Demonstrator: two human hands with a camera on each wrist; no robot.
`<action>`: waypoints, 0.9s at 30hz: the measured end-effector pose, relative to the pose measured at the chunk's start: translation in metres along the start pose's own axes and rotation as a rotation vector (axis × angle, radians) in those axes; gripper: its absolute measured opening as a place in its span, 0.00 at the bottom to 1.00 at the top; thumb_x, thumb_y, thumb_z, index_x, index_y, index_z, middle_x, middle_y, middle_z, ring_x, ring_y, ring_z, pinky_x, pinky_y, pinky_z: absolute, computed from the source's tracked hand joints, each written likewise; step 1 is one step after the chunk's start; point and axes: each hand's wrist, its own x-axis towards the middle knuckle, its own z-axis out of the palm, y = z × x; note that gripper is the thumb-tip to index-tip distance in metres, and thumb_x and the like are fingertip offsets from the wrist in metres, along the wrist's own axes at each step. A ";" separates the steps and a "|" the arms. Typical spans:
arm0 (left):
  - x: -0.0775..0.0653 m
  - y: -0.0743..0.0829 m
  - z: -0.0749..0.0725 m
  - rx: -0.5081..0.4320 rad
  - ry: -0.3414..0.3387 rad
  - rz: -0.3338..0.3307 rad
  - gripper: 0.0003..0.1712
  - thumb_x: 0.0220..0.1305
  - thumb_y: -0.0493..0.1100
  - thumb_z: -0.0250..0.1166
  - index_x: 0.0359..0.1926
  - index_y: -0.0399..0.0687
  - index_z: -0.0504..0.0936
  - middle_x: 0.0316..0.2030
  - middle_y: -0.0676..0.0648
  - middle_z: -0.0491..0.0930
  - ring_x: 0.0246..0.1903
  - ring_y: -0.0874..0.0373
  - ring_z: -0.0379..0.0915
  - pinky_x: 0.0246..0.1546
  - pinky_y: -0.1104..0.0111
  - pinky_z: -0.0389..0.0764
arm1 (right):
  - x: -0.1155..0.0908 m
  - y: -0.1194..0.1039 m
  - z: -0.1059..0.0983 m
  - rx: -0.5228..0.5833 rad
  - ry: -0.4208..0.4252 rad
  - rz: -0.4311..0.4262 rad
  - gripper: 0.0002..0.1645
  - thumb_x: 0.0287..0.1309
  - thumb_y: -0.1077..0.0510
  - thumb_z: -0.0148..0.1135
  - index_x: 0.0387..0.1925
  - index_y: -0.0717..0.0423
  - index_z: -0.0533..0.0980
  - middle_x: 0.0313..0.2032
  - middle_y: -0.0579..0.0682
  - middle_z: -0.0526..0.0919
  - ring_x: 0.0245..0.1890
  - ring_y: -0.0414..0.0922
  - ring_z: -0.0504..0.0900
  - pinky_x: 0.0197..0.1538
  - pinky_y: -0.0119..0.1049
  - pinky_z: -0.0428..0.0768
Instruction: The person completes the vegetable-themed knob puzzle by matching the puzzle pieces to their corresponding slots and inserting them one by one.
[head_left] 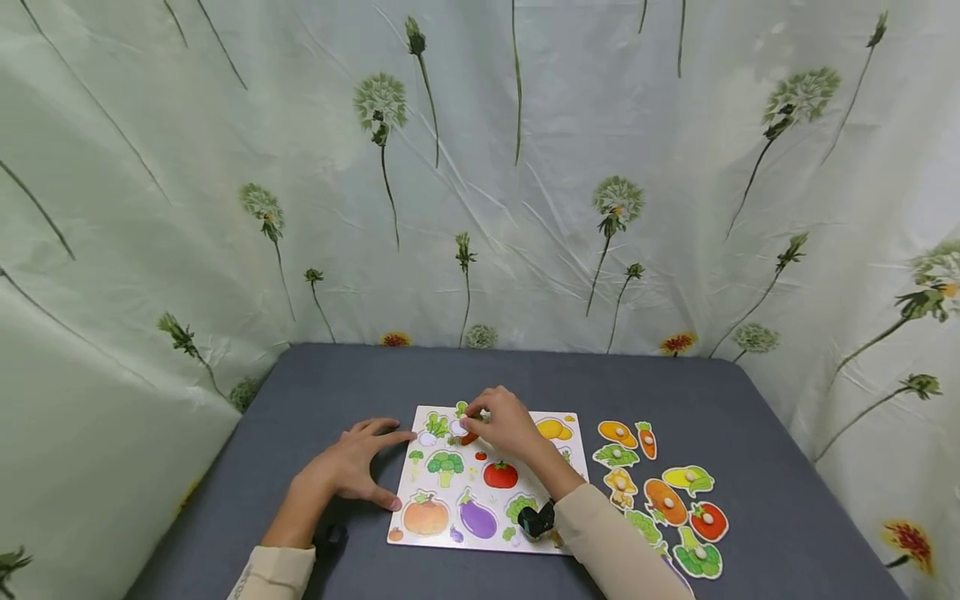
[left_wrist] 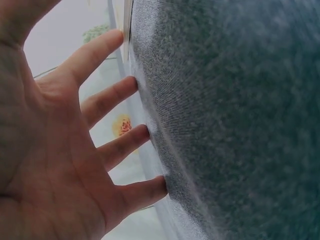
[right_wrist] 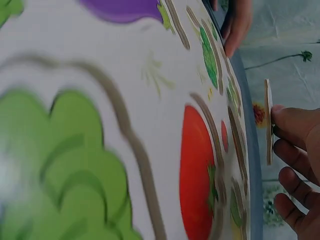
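Observation:
A white puzzle board (head_left: 486, 540) printed with vegetables lies on the table. My left hand (head_left: 352, 462) is spread at its left side, with thumb and index finger at the board's edge. In the left wrist view, the other fingertips of the left hand (left_wrist: 65, 145) rest on the grey cloth. Over the board's upper part, my right hand (head_left: 501, 423) pinches a thin wooden puzzle piece. The right wrist view shows that puzzle piece (right_wrist: 268, 122) edge-on, raised off the board, between the right hand's (right_wrist: 300, 150) thumb and fingers. Its picture cannot be made out.
Right of the board lie several loose knobbed vegetable pieces, among them a tomato piece (head_left: 708, 522), a corn piece (head_left: 688, 478), a carrot piece (head_left: 646, 440) and a broccoli piece (head_left: 697, 554). A dandelion-patterned curtain (head_left: 525, 208) hangs behind the grey table (head_left: 360, 383).

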 end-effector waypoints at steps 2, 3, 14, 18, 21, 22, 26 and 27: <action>0.001 0.001 0.003 -0.009 -0.010 0.003 0.62 0.36 0.68 0.83 0.74 0.59 0.71 0.74 0.37 0.63 0.73 0.28 0.54 0.62 0.21 0.54 | 0.000 -0.002 0.006 0.001 -0.008 0.010 0.08 0.65 0.49 0.71 0.40 0.46 0.89 0.41 0.41 0.86 0.44 0.41 0.77 0.46 0.36 0.79; 0.002 0.002 0.004 -0.016 -0.015 0.001 0.62 0.36 0.69 0.83 0.74 0.59 0.71 0.74 0.37 0.63 0.73 0.28 0.54 0.62 0.21 0.54 | 0.000 -0.003 0.008 -0.002 -0.006 0.012 0.07 0.65 0.49 0.71 0.40 0.46 0.89 0.40 0.41 0.86 0.44 0.41 0.77 0.45 0.35 0.79; -0.001 0.003 0.003 -0.010 -0.023 -0.015 0.63 0.34 0.67 0.85 0.74 0.59 0.71 0.72 0.39 0.65 0.68 0.31 0.60 0.62 0.23 0.58 | 0.008 -0.021 0.035 0.003 0.035 0.020 0.08 0.63 0.49 0.73 0.38 0.47 0.90 0.39 0.43 0.87 0.38 0.40 0.77 0.43 0.35 0.79; -0.002 0.002 0.003 -0.003 -0.024 -0.016 0.63 0.34 0.66 0.85 0.75 0.59 0.71 0.71 0.39 0.65 0.67 0.32 0.61 0.61 0.24 0.59 | 0.011 -0.023 0.043 -0.004 0.031 0.041 0.08 0.63 0.48 0.72 0.39 0.46 0.90 0.38 0.42 0.87 0.37 0.37 0.76 0.40 0.31 0.76; -0.001 0.001 0.002 0.009 -0.022 -0.024 0.63 0.35 0.67 0.85 0.75 0.60 0.71 0.72 0.40 0.65 0.67 0.32 0.61 0.61 0.25 0.60 | 0.012 -0.024 0.046 0.004 0.031 0.050 0.08 0.63 0.48 0.72 0.39 0.45 0.90 0.38 0.41 0.86 0.36 0.37 0.75 0.39 0.30 0.75; -0.001 0.001 0.002 0.010 -0.021 -0.026 0.63 0.35 0.66 0.85 0.75 0.60 0.71 0.72 0.40 0.65 0.67 0.32 0.61 0.61 0.26 0.61 | 0.012 -0.025 0.047 0.011 0.036 0.049 0.08 0.63 0.48 0.73 0.39 0.45 0.90 0.37 0.41 0.86 0.36 0.37 0.75 0.39 0.30 0.75; 0.000 0.003 -0.002 0.016 -0.016 -0.030 0.62 0.35 0.66 0.85 0.74 0.60 0.71 0.72 0.40 0.65 0.67 0.32 0.61 0.61 0.28 0.62 | 0.014 -0.027 0.049 0.033 0.065 0.035 0.06 0.62 0.50 0.73 0.38 0.46 0.90 0.36 0.42 0.85 0.34 0.37 0.73 0.37 0.31 0.73; 0.001 0.003 -0.003 0.018 -0.016 -0.031 0.63 0.34 0.66 0.85 0.74 0.60 0.71 0.71 0.40 0.65 0.67 0.32 0.61 0.61 0.28 0.62 | 0.014 -0.027 0.050 0.034 0.072 0.028 0.06 0.62 0.50 0.73 0.38 0.46 0.90 0.36 0.42 0.85 0.33 0.37 0.73 0.37 0.31 0.73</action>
